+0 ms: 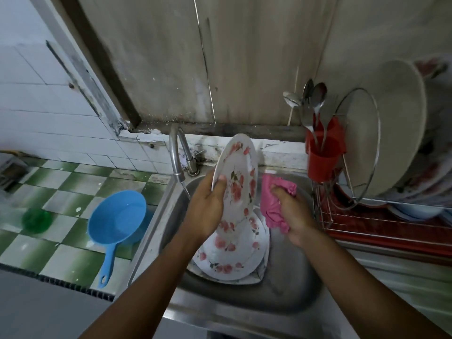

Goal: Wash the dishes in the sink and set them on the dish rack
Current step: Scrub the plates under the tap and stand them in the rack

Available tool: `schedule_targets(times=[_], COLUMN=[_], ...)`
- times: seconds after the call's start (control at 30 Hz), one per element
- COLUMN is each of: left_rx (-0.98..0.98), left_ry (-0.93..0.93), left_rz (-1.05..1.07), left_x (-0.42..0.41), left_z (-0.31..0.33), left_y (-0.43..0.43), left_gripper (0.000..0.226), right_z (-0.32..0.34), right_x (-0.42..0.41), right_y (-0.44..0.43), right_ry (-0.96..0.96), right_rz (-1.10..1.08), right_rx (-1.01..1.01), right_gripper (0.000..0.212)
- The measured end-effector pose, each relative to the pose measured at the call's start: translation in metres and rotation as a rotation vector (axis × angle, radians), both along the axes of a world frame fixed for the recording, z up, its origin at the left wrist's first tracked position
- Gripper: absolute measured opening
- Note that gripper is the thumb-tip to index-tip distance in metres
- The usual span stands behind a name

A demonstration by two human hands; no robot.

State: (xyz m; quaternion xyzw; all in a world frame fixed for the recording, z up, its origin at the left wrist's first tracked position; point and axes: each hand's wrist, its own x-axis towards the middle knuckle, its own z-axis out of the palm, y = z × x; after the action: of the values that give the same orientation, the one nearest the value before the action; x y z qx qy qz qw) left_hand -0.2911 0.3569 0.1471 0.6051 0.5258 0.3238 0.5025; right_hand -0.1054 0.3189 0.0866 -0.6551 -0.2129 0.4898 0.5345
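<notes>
A steel sink [293, 277] is seen at the centre, with a wire dish rack [354, 226] set at its right rim. Large pale plates [391, 130] are stood on edge in the rack; those at the far right are blurred and cut off by the frame edge. A stack of flowered plates [232, 260] is laid in the sink's basin, its upper part covered by the held plate and the left wrist.

A flowered plate [238, 177] is held nearly upright above that stack, towards the sink's back rim. It is gripped at its left edge by the left hand [208, 206], the thumb pressed on the face; the fingers behind it are hidden. A crumpled pink cloth [271, 206] is clutched by the right hand [293, 216] just beside the plate's right edge; whether cloth and plate touch cannot be told.

A blue scoop [117, 216] is laid on the green-and-white tiles left of the sink. A faucet [176, 155] is fixed at the sink's back left corner, and a thin stream is seen under its spout. A red holder [325, 155] with spoons [318, 99] is hung at the rack's back left corner.
</notes>
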Motion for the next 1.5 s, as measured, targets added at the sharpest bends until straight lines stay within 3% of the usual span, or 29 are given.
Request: schedule_targets(times=[0.1, 0.43, 0.8, 1.0, 1.13, 1.2, 1.27, 1.33, 1.43, 1.5], left_rx=[0.087, 0.166, 0.193, 0.184, 0.234, 0.248, 0.233, 0.197, 0.187, 0.195], left_ry=[-0.016, -0.05, -0.018, -0.009, 0.049, 0.061, 0.058, 0.033, 0.035, 0.044], left_rz=[-0.004, -0.043, -0.094, -0.237, -0.254, -0.219, -0.183, -0.174, -0.22, -0.215], left_x=[0.001, -0.003, -0.005, -0.006, -0.004, -0.005, -0.007, -0.009, -0.002, 0.002], left_z=[0.02, 0.026, 0.031, 0.03, 0.036, 0.043, 0.049, 0.053, 0.053, 0.056], left_y=[0.004, 0.004, 0.0, -0.004, -0.001, 0.007, 0.012, 0.009, 0.001, 0.003], left_gripper=[0.04, 0.04, 0.042, 0.05, 0.042, 0.041, 0.04, 0.039, 0.044, 0.042], right_z=[0.016, 0.027, 0.003, 0.004, 0.062, 0.075, 0.072, 0.063, 0.064, 0.067], right_x=[0.0, -0.009, -0.01, -0.022, -0.057, -0.081, -0.087, -0.07, -0.047, -0.06], right_y=[0.013, 0.04, 0.054, 0.076, 0.074, 0.06, 0.048, 0.057, 0.074, 0.066], right_ry=[-0.051, -0.055, -0.061, -0.183, -0.271, -0.353, -0.44, -0.492, -0.415, -0.425], right_rz=[-0.041, -0.157, -0.211, -0.286, -0.259, -0.145, -0.059, -0.08, -0.211, -0.168], right_rx=[0.073, 0.105, 0.117, 0.069, 0.345, 0.535, 0.64, 0.636, 0.45, 0.494], right_gripper=[0.018, 0.023, 0.014, 0.039, 0.011, 0.009, 0.022, 0.029, 0.034, 0.036])
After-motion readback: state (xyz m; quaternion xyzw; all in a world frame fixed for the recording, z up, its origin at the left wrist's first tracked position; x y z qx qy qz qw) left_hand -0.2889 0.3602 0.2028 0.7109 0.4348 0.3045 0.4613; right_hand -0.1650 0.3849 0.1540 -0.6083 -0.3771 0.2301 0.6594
